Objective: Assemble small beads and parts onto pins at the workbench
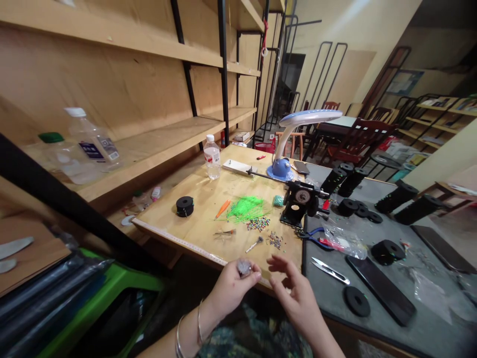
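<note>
Wooden shelves (156,141) (black-framed) | cream wall (365,30) | reddish chair (372,138) near pale-topped table (345,121)

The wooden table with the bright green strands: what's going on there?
A person has both hands at the near edge of the wooden table. The left hand holds a small greyish object, too blurred to identify. The right hand is beside it, fingers apart. Beyond them lie bright green strands and multicoloured beads, untouched by either hand.
</note>
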